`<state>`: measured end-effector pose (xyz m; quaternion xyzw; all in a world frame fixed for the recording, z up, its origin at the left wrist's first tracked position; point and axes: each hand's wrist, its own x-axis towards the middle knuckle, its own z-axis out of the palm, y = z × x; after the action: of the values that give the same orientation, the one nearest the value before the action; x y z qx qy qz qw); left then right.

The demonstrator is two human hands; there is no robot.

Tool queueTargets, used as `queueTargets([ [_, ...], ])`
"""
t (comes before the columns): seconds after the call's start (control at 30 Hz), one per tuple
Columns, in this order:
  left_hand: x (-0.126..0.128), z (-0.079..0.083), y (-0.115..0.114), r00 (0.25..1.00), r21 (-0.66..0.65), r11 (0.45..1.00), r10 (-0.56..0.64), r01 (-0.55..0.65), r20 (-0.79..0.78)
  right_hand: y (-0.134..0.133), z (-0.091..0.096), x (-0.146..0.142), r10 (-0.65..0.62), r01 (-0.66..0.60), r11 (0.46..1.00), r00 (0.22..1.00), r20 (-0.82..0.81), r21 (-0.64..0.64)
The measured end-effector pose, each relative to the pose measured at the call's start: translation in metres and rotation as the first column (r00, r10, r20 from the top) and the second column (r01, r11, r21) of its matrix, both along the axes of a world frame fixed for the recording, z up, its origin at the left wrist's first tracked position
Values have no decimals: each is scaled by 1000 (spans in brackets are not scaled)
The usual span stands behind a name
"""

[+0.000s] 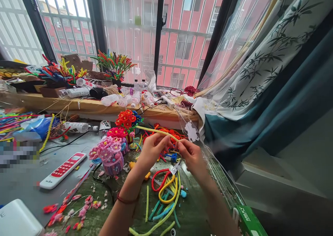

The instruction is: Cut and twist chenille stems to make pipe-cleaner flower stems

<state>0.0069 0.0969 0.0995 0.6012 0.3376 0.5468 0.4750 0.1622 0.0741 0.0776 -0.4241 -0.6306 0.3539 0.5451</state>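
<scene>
A pale yellow pipe cleaner (149,129) runs between my two hands above the table. My left hand (156,147) pinches it near the middle. At its right end, the fingertips of my right hand (189,152) close on it. Below my hands lie scissors with one red and one yellow handle (168,191), blades pointing up and right. Around them are several yellow-green and blue pipe cleaner pieces (163,211). Left of my left hand stand pink pipe cleaner flowers in a striped pot (113,163), with red and orange flowers (126,118) behind.
A white remote with red buttons (63,170) lies on the left. Pink and red scraps (84,208) litter the front. Plastic bottles (109,99) line the windowsill beside a pot of colourful stems (116,66). A green box (248,220) sits front right.
</scene>
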Motion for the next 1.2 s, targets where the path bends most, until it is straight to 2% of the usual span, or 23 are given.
queueTargets([
  [0.07,-4,-2,0,972,67,997,48,-33,-231,1,1,8,-55,56,998,998,-15,20],
  [0.1,-5,-3,-2,919,114,992,97,-58,-382,1,2,13,-76,77,996,997,-25,32],
  [0.13,-5,-7,-5,827,160,984,151,-74,-541,1,2,17,-92,94,995,995,-33,42],
  [0.2,-2,-18,-15,541,208,975,219,-81,-812,3,2,24,-109,110,993,993,-40,39],
  [0.27,7,-35,-28,202,129,990,139,-62,-970,3,2,28,-121,121,992,992,-28,19],
  [0.3,13,-44,-35,149,90,994,98,-66,-984,3,2,29,-121,121,993,993,-12,11],
  [0.4,30,-71,-50,75,59,992,67,-108,-995,3,3,27,-92,92,996,995,22,2],
  [0.53,45,-89,-55,38,77,986,84,-148,-996,3,3,19,-6,6,1000,1000,14,-10],
  [0.67,49,-89,-51,56,109,980,120,-169,-991,2,3,13,33,-34,999,999,15,14],
  [0.83,39,-75,-48,89,149,957,176,-247,-980,-1,7,16,9,-7,998,999,-35,57],
  [0.9,28,-71,-47,147,144,938,198,-314,-969,-1,8,21,-33,39,995,997,-69,88],
  [0.93,22,-70,-47,234,111,924,207,-366,-950,-1,9,23,-55,63,993,995,-83,99],
  [1.0,11,-72,-47,499,-7,907,225,-421,-837,-1,9,28,-83,92,990,992,-93,103],
  [1.07,3,-79,-46,789,-99,920,266,-379,-553,-2,8,30,-86,94,991,993,-83,96],
  [1.1,0,-83,-46,879,-129,932,264,-338,-396,-2,9,31,-78,85,992,994,-76,93],
  [1.13,-3,-86,-46,931,-147,943,253,-298,-262,-2,9,31,-67,73,993,995,-70,92],
  [1.2,-6,-90,-45,971,-166,961,202,-222,-127,-3,9,29,-46,52,994,997,-66,93],
])
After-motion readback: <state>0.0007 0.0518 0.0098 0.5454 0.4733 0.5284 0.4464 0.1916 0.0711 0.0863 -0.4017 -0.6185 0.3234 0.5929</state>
